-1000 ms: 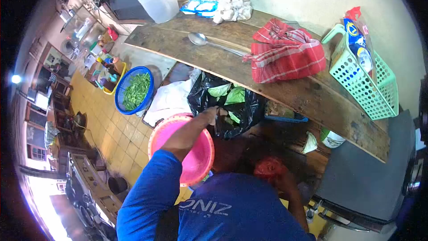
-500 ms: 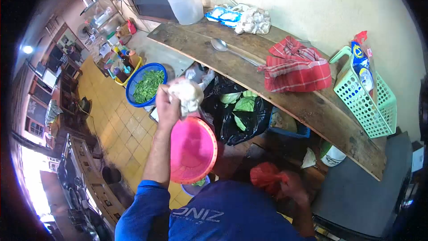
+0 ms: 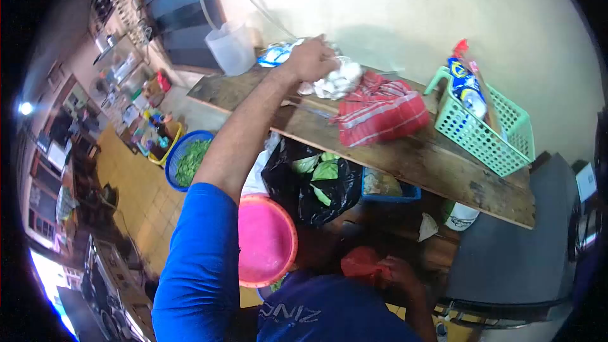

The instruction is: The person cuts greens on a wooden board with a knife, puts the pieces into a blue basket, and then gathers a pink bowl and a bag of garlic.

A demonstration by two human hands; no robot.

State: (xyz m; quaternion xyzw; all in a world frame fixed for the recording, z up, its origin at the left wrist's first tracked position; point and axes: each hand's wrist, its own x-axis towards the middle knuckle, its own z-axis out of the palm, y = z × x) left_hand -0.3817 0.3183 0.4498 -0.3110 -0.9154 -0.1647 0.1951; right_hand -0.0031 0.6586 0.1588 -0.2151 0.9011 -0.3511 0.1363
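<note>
My left hand (image 3: 310,60) reaches over the back of the wooden shelf, its fingers closed over the top of a knotted white plastic bag (image 3: 339,81) with lumpy contents. The grip is partly hidden, and what the bag holds is not clear. Beside the hand lies a blue-and-white packet (image 3: 273,55). Low in front of my body, my right hand (image 3: 398,271) grips a red plastic bag (image 3: 362,262) by its gathered neck. A red checked cloth (image 3: 383,114) sits on the shelf just right of the white bag.
On the wooden shelf (image 3: 468,177) stand a translucent jug (image 3: 231,49) and a green basket (image 3: 487,126). Below are a black bag (image 3: 278,180) with cabbage, a blue crate (image 3: 405,195) and a pink basin (image 3: 266,240). Farther left is a blue basket (image 3: 172,168) of cut greens.
My left hand has carried the white bag up and away onto the back of the shelf. My right hand stays low with the red bag. The view has shifted.
</note>
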